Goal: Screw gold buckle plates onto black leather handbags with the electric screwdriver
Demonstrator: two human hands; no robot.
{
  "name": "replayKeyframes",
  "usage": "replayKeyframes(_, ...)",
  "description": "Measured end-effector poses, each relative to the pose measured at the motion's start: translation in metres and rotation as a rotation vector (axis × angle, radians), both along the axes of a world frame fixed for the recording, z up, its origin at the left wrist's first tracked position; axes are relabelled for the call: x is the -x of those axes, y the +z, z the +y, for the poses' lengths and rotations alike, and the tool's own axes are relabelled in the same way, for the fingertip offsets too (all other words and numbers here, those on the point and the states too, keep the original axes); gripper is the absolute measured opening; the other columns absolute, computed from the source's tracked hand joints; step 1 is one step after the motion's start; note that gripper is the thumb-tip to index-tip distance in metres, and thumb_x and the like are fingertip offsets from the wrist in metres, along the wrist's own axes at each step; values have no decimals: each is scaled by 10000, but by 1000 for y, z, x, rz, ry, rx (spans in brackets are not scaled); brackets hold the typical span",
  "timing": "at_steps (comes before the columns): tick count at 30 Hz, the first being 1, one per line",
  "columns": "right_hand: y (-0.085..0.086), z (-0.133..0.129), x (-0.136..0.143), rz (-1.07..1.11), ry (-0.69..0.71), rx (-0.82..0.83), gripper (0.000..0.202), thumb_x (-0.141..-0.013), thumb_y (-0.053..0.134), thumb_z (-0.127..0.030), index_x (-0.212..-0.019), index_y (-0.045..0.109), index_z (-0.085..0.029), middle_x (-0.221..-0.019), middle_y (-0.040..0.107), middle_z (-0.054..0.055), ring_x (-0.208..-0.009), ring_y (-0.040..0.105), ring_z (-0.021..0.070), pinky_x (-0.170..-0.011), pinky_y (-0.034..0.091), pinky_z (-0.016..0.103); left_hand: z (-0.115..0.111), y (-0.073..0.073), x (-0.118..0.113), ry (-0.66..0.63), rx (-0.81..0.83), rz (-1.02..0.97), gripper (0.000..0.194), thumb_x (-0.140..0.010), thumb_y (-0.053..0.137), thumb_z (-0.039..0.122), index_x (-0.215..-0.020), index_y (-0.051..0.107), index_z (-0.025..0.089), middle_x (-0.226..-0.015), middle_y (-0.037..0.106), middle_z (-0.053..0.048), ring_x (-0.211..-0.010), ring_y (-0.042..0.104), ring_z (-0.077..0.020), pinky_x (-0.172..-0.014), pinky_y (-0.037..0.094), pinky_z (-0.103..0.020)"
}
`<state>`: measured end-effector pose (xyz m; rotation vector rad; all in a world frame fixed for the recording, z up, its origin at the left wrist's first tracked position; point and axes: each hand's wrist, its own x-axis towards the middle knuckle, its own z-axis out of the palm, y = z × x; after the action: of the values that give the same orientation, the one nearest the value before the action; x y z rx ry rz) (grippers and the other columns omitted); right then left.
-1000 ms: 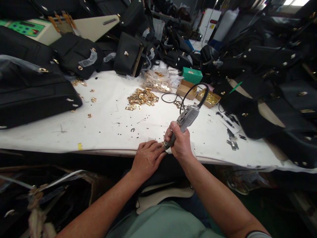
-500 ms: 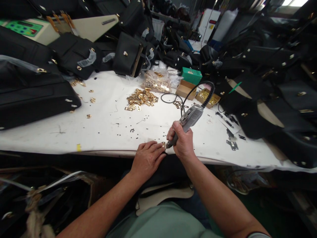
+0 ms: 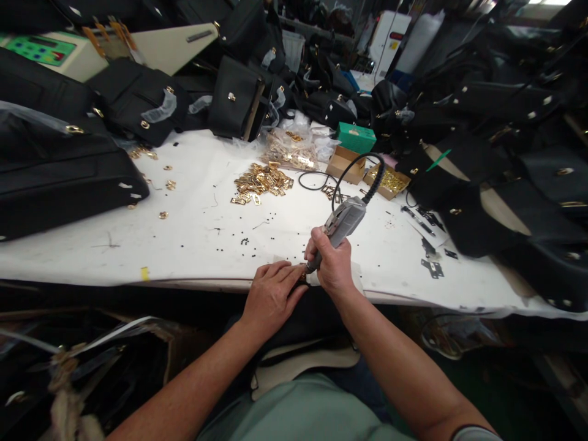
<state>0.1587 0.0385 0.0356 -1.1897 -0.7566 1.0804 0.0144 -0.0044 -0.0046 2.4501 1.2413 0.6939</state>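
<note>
Wrapped in my right hand (image 3: 334, 264) is a grey electric screwdriver (image 3: 348, 215), tilted with its tip down at the table's front edge. A black cable curves up from its top end. That tip meets a small gold metal plate (image 3: 303, 277), partly hidden by fingers. My left hand (image 3: 272, 293) lies flat beside it, fingers stretched out and fingertips at the plate. Under my hands, black material of a bag (image 3: 312, 315) hangs over the edge towards my lap; most of it is hidden.
A pile of gold fittings (image 3: 263, 182) lies mid-table, before a plastic bag of fittings (image 3: 291, 150). A green box (image 3: 356, 138) and a carton of small gold pieces (image 3: 388, 182) stand behind. Black bags (image 3: 59, 177) crowd the left, back and right. Small black bits dot the white tabletop (image 3: 197, 214).
My right hand and the screwdriver have shifted slightly left and down, the tip now over the gold plate. My left hand has hardly moved.
</note>
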Motion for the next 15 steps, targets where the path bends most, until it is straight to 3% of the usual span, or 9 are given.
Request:
replayKeyframes(6,-4,-3,0,-73,27,-18,417,-769,755,-534,-635,565,-188,-461,531,-30,-408,464,104,-433,384,239,0,0,1,-4,9,-10,319,-980,582,339,-1278,619,232,-1242,721,-43,-1211,582,-262,-981,408,-452)
replayKeyframes(15,-3,-12,-4,-199,182,-58,346,-836,676,-443,-621,551,-202,-496,518,-39,-449,449,107,-474,401,251,1,-2,-1,4,7,-29,300,-975,592,342,-1246,630,219,-1226,721,-52,-1197,586,-261,-993,407,-457)
